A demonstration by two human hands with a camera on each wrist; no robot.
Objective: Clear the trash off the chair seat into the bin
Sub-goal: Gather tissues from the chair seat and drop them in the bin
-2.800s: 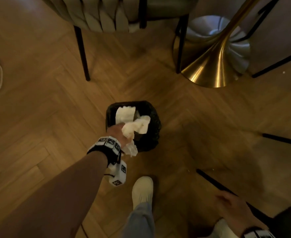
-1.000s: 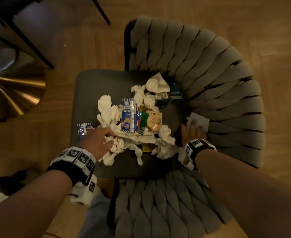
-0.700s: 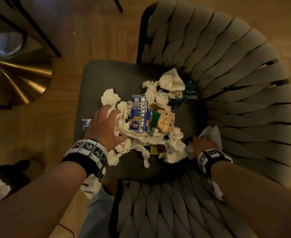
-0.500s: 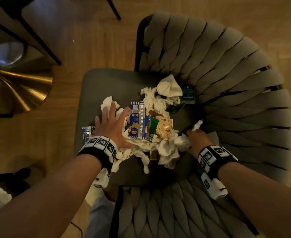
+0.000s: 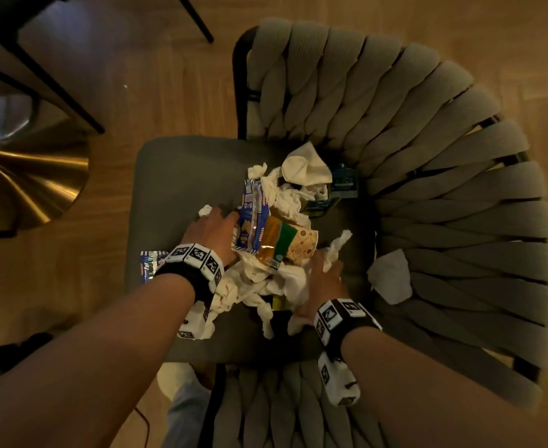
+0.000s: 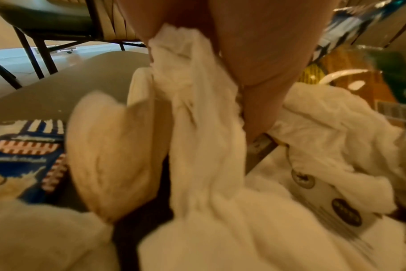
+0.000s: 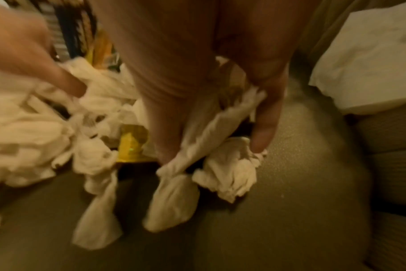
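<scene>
A heap of trash (image 5: 279, 240) lies mid-seat on the grey chair seat (image 5: 185, 176): crumpled white tissues, a blue snack wrapper (image 5: 253, 218), and green, yellow and beige wrappers. My left hand (image 5: 214, 232) digs into the heap's left side beside the blue wrapper. In the left wrist view this hand (image 6: 243, 55) grips a twisted white tissue (image 6: 197, 113). My right hand (image 5: 324, 276) lies on the heap's near right side. The right wrist view shows this hand (image 7: 197, 73) with its fingers curled round a tissue strand (image 7: 220, 128).
One loose tissue (image 5: 390, 276) rests against the woven backrest (image 5: 444, 150). A small blue wrapper (image 5: 149, 265) lies at the seat's left edge, and a dark green packet (image 5: 343, 181) at the back. A gold cone-shaped base (image 5: 30, 182) stands left. The black bin (image 5: 14, 345) shows at bottom left.
I turned from the bin to the chair. Both hands closed in on the heap, the right one leaving a tissue by the backrest. The left hand's spread fingers have curled into the tissues.
</scene>
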